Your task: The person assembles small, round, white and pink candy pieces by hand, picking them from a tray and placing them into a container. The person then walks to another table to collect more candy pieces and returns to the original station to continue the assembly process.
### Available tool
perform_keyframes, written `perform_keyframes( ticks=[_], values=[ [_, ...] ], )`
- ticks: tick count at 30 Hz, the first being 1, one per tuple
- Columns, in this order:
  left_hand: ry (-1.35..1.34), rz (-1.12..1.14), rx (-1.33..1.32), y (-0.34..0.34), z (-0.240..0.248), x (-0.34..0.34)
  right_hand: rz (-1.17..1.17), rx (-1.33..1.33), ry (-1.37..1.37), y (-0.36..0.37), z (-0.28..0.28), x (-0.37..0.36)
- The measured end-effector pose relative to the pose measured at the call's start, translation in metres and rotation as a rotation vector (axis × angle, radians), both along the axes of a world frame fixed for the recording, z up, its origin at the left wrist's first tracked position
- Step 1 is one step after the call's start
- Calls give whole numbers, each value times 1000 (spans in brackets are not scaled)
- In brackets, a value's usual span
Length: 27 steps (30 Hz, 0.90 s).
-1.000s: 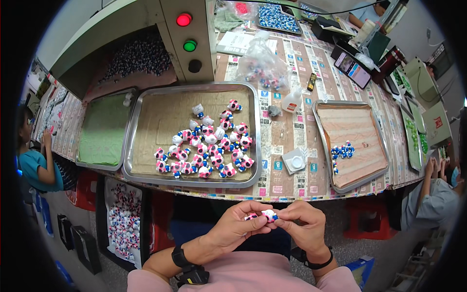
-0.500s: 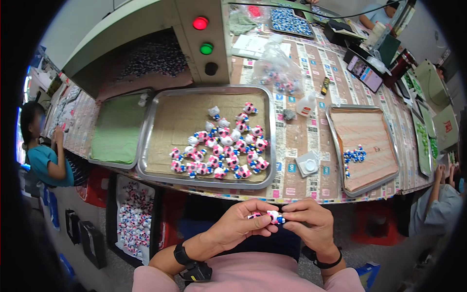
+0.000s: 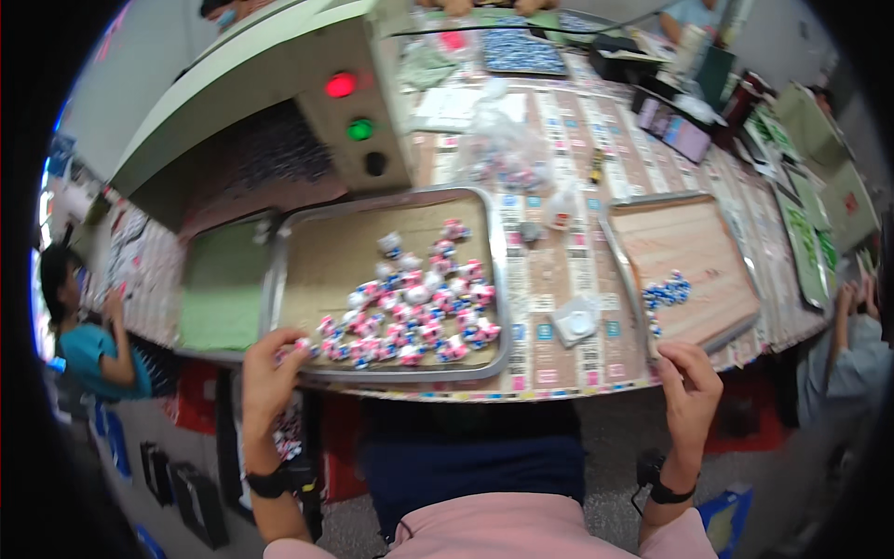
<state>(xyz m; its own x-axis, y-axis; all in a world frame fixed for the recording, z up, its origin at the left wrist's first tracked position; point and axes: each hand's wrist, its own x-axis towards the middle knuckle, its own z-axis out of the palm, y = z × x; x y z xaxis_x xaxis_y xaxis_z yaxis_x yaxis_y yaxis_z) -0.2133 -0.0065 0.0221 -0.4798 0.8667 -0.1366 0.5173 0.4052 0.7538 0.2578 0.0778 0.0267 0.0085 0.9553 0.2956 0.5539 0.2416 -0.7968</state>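
My left hand (image 3: 268, 387) is at the near left corner of the large metal tray (image 3: 507, 279), its fingers closed on a small pink-and-white figurine (image 3: 300, 347). On that tray's brown lining lie many similar figurines (image 3: 410, 307), with white heads and pink and blue parts. Well apart from it, my right hand (image 3: 691, 387) is at the near edge of the smaller tray (image 3: 689, 247). Thumb and fingertips are pinched there; what they hold, if anything, is too small and blurred to name. Small blue-and-white pieces (image 3: 669, 291) sit on this tray's pinkish lining, just beyond that hand.
A machine with red and green lights (image 3: 358, 129) stands behind a green-lined tray (image 3: 223, 289). Between the trays are a white square dish (image 3: 577, 321), a white bottle (image 3: 562, 210) and a plastic bag (image 3: 507, 154). A co-worker (image 3: 93, 326) sits at left. A dark bin (image 3: 237, 447) stands below the table.
My hands have moved apart from in front of my body, left to the large tray's corner and right to the smaller tray. The view has shifted slightly and blurred.
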Motion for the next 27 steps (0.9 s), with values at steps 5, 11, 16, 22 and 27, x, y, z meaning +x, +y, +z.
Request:
perform_keyframes(
  ticks=[5, 11, 16, 22, 27],
  values=[
    [378, -130, 335, -4, -13, -17, -95, -32, -144, 23, 6, 21],
    [-668, -51, 302, 1, 11, 49, 27, -30, -338, 41, -5, 29],
    [-1463, 11, -44, -1, 21, 138, 39, -245, -345, 51, -12, 25],
    [-1720, 10, -344, -28, 4, 196, -15, -263, 72, 37, -2, 19],
    [-1779, -36, -347, -27, -22, 202, 102, -401, 565, 19, -8, 22]
  ],
)
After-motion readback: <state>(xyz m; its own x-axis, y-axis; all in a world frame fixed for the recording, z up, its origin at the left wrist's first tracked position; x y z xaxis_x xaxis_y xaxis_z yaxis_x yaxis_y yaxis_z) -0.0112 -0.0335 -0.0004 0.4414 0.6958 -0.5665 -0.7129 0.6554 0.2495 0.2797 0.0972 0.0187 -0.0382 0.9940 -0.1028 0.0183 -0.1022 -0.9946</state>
